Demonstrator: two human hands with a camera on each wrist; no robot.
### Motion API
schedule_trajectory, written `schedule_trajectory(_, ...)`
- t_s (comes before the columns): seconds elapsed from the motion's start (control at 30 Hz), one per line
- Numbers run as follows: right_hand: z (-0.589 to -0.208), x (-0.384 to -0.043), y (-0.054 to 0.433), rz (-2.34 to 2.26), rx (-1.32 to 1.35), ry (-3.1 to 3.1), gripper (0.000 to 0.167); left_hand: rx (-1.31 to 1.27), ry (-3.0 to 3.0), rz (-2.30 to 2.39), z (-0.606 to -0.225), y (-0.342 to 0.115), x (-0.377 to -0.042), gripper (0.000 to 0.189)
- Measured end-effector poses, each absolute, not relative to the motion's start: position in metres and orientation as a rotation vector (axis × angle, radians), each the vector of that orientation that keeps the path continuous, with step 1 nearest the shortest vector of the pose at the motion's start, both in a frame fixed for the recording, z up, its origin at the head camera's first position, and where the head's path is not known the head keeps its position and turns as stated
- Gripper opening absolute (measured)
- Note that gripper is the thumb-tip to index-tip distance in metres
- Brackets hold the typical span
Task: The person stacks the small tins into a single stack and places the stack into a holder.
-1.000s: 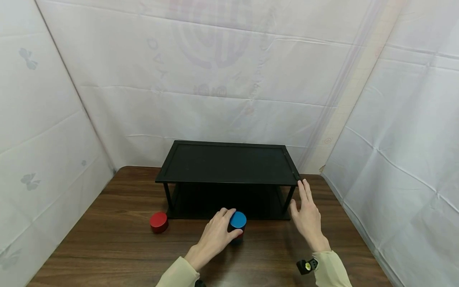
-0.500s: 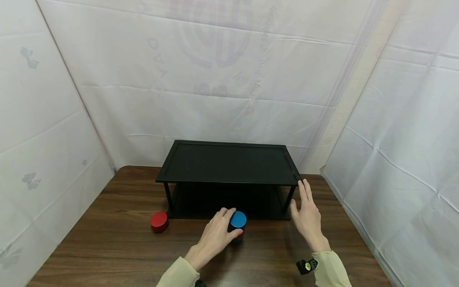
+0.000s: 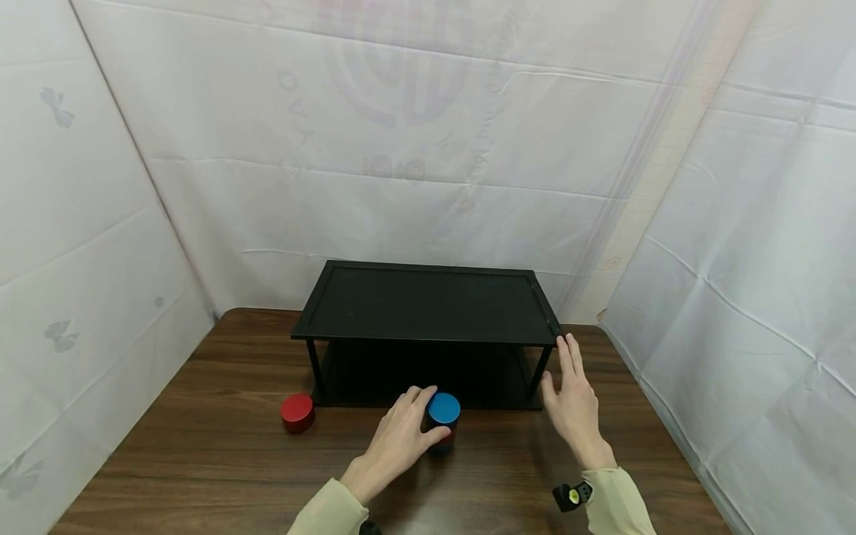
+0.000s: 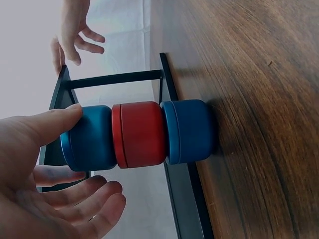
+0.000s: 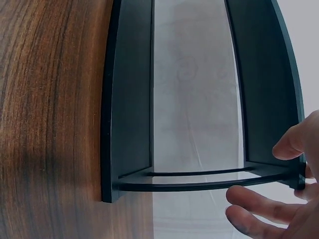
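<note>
Three round tins stand stacked on the table before a black shelf (image 3: 428, 301): a top blue tin (image 4: 92, 139), a red tin (image 4: 142, 134) and a bottom blue tin (image 4: 192, 132). Beside the top tin is my left hand (image 3: 394, 442), its thumb overlapping that tin's edge in the left wrist view and its other fingers spread loosely. Whether the thumb still touches is unclear. My right hand (image 3: 574, 405) rests its extended fingertips at the shelf's front right corner, with the thumb held apart.
Left of the stack, a single red tin (image 3: 297, 413) sits on the brown wooden table (image 3: 221, 453). Thin black posts (image 3: 539, 368) hold up the shelf's upper board at the corners. White sheeting (image 3: 401, 148) encloses the back and both sides.
My left hand has shifted slightly left, and its fingers have loosened from the top blue tin. The stack stays in place. My right hand keeps its position at the shelf corner.
</note>
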State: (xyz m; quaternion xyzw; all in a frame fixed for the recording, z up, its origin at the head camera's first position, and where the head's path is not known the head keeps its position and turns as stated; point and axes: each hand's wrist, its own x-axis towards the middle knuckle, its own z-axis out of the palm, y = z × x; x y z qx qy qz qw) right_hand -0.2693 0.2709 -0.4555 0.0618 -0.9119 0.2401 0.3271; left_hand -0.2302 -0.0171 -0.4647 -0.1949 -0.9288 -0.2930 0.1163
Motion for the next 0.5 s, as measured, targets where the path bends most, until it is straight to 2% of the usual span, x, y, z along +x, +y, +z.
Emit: schedule_trajectory(0.5, -0.4555, -0.2691, 0.2704, 0.626, 0.166, -2.374, 0.065, -0.56, -2.745, -0.853, -0.4662, -0.027, -0.2301, 0.067)
